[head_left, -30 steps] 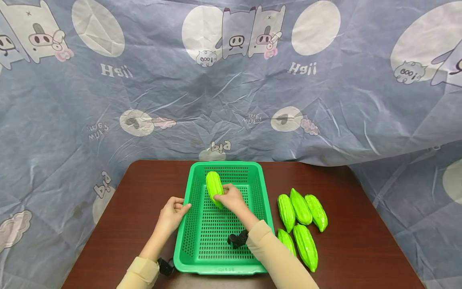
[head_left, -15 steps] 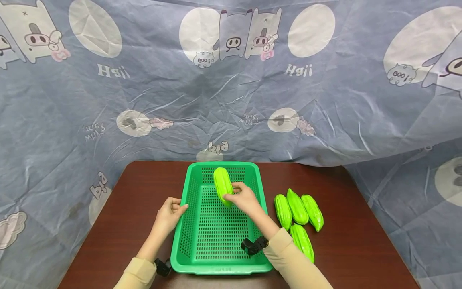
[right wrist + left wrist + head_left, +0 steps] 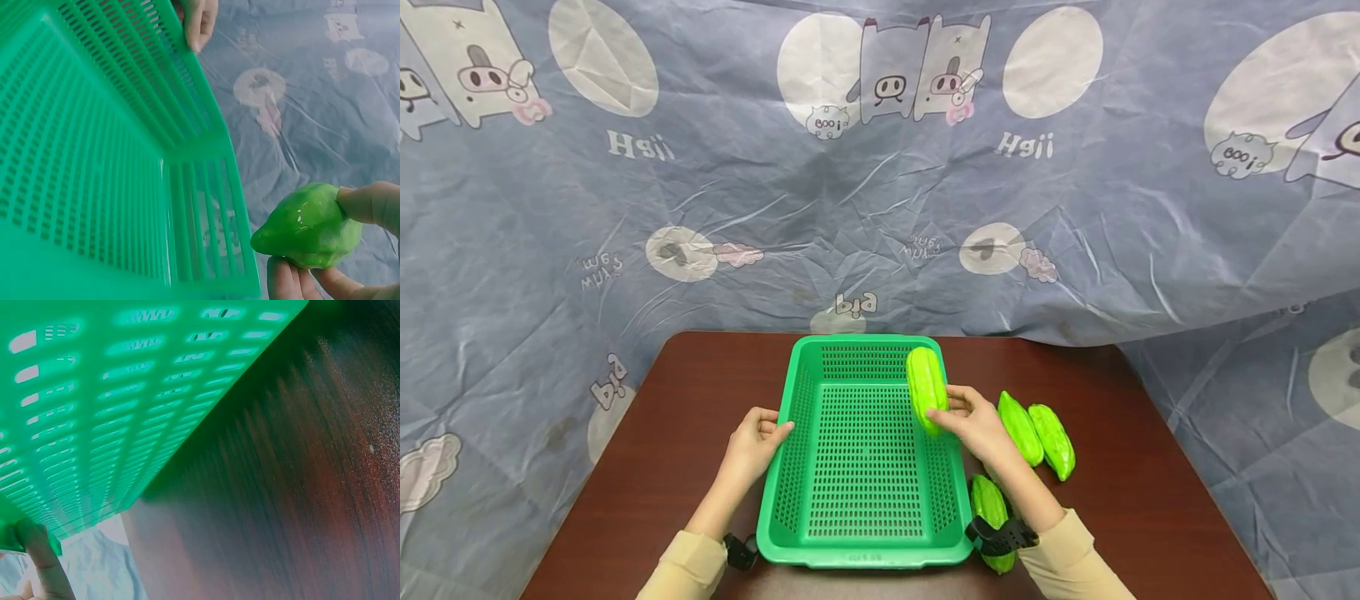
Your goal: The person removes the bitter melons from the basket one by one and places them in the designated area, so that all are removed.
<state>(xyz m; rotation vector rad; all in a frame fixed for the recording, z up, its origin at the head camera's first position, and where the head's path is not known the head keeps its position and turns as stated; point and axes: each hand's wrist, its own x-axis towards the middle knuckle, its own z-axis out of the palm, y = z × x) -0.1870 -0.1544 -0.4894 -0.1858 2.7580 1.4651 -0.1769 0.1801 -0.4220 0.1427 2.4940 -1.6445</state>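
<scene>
My right hand (image 3: 979,429) grips a bright green, ridged bitter melon (image 3: 925,385) over the right wall of a green plastic basket (image 3: 867,557). In the right wrist view the bitter melon (image 3: 306,225) points its tapered tip toward the basket, thumb on one side and fingers beneath. My left hand (image 3: 751,446) holds the basket's left rim between thumb and fingers. The left wrist view shows one finger (image 3: 45,565) at the rim beside the slotted wall (image 3: 94,412). Inside the basket only its perforated floor shows.
Two bitter melons lie side by side right of the basket, one (image 3: 1019,429) partly behind my right hand and another (image 3: 1052,442). A further bitter melon (image 3: 991,500) lies under my right wrist. The brown table (image 3: 1135,500) ends at a patterned cloth (image 3: 865,208) behind.
My right hand has carried the bitter melon rightward from over the basket's middle to its right wall. My left hand keeps its hold on the rim. My right arm now covers some loose melons.
</scene>
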